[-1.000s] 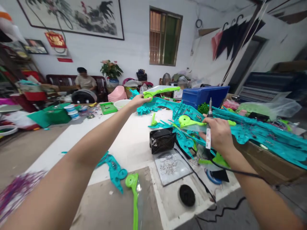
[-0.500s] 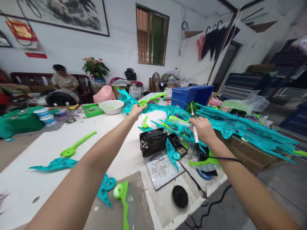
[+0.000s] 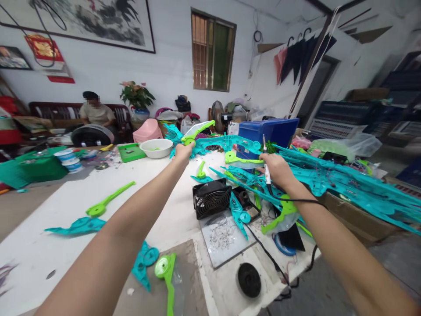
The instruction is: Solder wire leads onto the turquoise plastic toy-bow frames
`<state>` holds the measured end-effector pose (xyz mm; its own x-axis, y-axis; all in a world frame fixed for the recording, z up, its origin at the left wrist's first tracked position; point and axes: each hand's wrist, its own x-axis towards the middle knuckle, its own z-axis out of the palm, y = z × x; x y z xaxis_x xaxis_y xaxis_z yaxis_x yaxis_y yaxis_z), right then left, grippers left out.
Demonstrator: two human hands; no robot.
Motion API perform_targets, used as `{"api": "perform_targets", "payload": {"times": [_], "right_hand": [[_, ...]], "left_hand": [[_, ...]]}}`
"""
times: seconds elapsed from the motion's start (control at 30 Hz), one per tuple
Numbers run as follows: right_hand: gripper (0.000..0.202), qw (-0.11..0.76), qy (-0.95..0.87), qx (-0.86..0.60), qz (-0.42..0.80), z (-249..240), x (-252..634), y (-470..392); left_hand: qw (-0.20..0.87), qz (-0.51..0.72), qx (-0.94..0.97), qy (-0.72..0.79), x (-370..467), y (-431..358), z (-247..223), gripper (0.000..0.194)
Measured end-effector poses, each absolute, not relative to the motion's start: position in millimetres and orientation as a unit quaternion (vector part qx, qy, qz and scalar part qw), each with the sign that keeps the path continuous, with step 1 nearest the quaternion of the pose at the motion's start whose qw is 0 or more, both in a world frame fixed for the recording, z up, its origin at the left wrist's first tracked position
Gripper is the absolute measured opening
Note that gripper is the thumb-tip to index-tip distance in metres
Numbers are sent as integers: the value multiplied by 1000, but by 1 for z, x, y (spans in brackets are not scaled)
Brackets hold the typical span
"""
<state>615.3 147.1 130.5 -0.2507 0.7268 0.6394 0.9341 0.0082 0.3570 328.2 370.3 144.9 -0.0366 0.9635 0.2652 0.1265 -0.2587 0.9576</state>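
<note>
the left hand [image 3: 183, 152] pinches a clear-edged lime-green part [image 3: 199, 130] by its round end, at the far side of the white table [image 3: 164, 199], near turquoise pieces [image 3: 213, 142]. the right hand [image 3: 279, 169] is closed around a soldering iron [image 3: 267, 173] (tip pointing up), and another green part [image 3: 241, 160] reaches its fingers, beyond a black fan [image 3: 212, 199].

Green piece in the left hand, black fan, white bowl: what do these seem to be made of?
Green piece: likely molded plastic, given its even bright color and smooth surface.
Black fan: the grille looks like metal wire, from its thin concentric rings; the dark frame could be metal or plastic.
White bowl: probably smooth plastic, judging by its plain white wall; enamel remains possible.
</note>
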Motion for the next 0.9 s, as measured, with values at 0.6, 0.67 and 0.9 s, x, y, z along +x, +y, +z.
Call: {"api": "perform_targets", "payload": {"times": [0.6,0.67,0.9], "right_hand": [[19,208,-692,-587,-364,125,652,169],[19,225,-714,-559,-357,126,647,167],[20,233,-756,-504,-347,130,638,159]], "left_hand": [[230,519,597,567,351,357,124,45],[265,537,566,567,346,361,127,45],[313,588,511,543,306,376,125,38]]}}
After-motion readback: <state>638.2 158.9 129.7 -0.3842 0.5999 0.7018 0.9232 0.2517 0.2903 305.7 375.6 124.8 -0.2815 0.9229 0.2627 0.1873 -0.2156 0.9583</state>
